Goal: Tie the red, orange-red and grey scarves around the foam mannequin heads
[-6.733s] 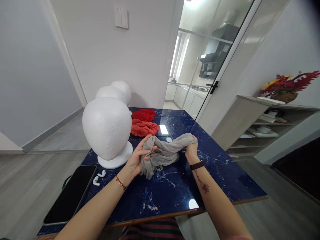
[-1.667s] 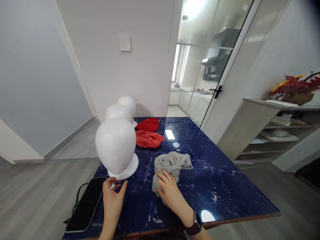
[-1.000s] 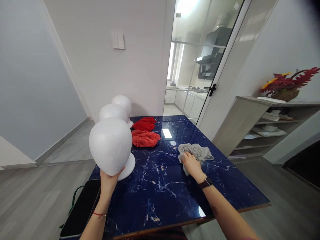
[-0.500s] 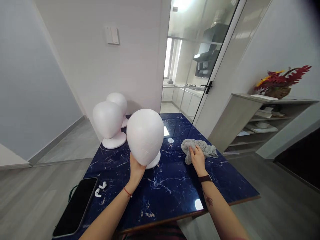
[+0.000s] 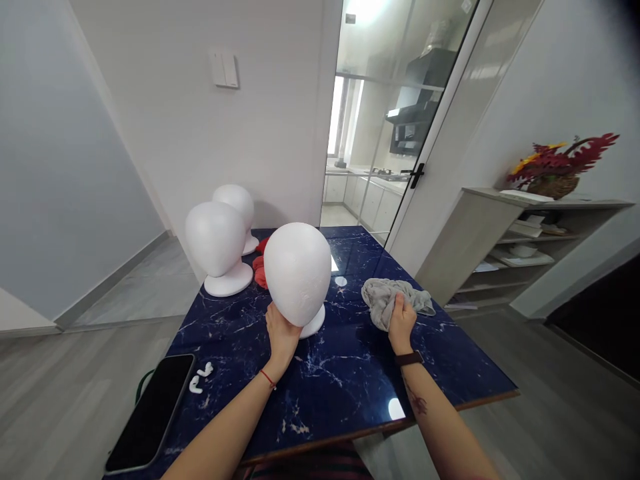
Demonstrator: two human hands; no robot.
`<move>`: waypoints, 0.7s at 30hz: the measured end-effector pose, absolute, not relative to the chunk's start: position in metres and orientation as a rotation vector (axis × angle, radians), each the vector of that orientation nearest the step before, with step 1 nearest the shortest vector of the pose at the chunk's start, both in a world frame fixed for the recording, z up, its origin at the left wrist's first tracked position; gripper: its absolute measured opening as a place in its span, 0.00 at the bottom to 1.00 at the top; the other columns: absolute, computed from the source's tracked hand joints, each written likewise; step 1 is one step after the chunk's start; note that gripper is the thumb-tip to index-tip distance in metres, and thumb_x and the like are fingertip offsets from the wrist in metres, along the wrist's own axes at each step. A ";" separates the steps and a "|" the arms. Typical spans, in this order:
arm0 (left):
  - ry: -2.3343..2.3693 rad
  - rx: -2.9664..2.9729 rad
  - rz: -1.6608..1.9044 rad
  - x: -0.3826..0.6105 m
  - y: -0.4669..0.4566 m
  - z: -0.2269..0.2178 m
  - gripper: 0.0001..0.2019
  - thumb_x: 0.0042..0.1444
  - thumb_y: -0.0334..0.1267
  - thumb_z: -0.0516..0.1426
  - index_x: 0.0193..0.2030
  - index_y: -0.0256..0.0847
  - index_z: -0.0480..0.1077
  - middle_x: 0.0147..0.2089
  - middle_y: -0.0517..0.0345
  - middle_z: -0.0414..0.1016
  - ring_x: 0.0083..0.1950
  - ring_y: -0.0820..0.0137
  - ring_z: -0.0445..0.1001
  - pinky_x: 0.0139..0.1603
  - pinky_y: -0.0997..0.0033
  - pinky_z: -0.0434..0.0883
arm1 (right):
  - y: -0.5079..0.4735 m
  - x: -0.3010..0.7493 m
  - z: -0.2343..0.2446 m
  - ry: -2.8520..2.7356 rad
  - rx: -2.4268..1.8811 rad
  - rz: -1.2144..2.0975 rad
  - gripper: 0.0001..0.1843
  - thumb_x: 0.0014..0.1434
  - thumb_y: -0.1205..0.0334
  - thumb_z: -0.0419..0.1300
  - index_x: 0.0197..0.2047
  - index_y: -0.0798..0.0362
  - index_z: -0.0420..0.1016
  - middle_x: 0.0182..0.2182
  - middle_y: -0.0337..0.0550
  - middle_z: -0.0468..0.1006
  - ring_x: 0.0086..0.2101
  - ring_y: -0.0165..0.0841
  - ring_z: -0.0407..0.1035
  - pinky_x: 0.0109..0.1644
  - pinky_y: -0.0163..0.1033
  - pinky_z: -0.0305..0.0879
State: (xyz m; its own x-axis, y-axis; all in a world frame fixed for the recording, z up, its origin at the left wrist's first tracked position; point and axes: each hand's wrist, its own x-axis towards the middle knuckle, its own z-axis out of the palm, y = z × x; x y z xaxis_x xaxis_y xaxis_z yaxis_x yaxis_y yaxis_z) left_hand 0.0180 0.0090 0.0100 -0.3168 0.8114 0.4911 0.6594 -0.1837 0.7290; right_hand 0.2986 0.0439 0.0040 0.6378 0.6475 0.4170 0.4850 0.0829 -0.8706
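My left hand (image 5: 283, 331) grips the neck of a white foam mannequin head (image 5: 299, 273), its fingers partly hidden behind the neck. The head leans a little, its round base (image 5: 314, 324) at the table top. On the right, my right hand (image 5: 401, 324) is closed on the near edge of a crumpled grey cloth (image 5: 383, 297), which lies bunched on the table. Two more white mannequin heads stand at the back left, one nearer (image 5: 216, 240) and one behind it (image 5: 237, 202). Something red and fabric-like (image 5: 260, 272) shows partly behind the gripped head.
The dark blue marbled table (image 5: 340, 393) carries a black phone (image 5: 153, 413) and small white curled pieces (image 5: 201, 378) at its left. Behind stand a wall and a glass door (image 5: 380, 133). A shelf unit (image 5: 520, 233) with a flower basket is at right.
My left hand and the mannequin head have shifted slightly right and down, uncovering the red fabric. My right hand has moved from atop the grey cloth to gripping its near edge.
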 end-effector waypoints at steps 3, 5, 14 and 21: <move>1.965 1.743 1.454 0.018 0.007 0.013 0.29 0.43 0.46 0.63 0.51 0.38 0.62 0.47 0.48 0.66 0.50 0.56 0.66 0.49 0.54 0.64 | 0.051 0.301 -0.002 -0.896 -1.428 0.416 0.27 0.57 0.38 0.46 0.23 0.54 0.62 0.21 0.40 0.66 0.25 0.32 0.61 0.32 0.39 0.60; 1.996 1.728 1.439 0.019 0.006 0.013 0.29 0.43 0.47 0.63 0.51 0.39 0.62 0.47 0.48 0.65 0.50 0.56 0.66 0.49 0.55 0.64 | 0.055 0.302 -0.006 -0.874 -1.363 0.553 0.26 0.57 0.39 0.47 0.29 0.55 0.66 0.25 0.43 0.71 0.28 0.34 0.65 0.35 0.41 0.64; 2.036 1.619 1.400 0.025 0.004 0.014 0.38 0.40 0.46 0.65 0.57 0.40 0.56 0.53 0.44 0.62 0.57 0.50 0.61 0.55 0.48 0.61 | 0.050 0.291 0.007 -0.973 -1.334 0.719 0.30 0.59 0.44 0.41 0.48 0.59 0.68 0.44 0.60 0.75 0.44 0.42 0.72 0.44 0.46 0.71; 1.473 0.998 1.301 0.032 -0.061 0.021 0.31 0.43 0.53 0.62 0.51 0.36 0.63 0.53 0.42 0.65 0.57 0.55 0.64 0.60 0.54 0.61 | -0.037 0.244 0.004 -0.959 -1.229 0.829 0.26 0.62 0.46 0.41 0.52 0.53 0.66 0.41 0.50 0.78 0.39 0.38 0.75 0.39 0.43 0.73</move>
State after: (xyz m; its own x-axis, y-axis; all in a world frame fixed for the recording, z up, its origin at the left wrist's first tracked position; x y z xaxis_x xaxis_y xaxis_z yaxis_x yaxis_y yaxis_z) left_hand 0.0321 -0.0613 0.0209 -0.2650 0.9576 -0.1134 0.0058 0.1192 0.9929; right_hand 0.2441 -0.0373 0.0045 0.3848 0.9119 0.1426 -0.0100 0.1586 -0.9873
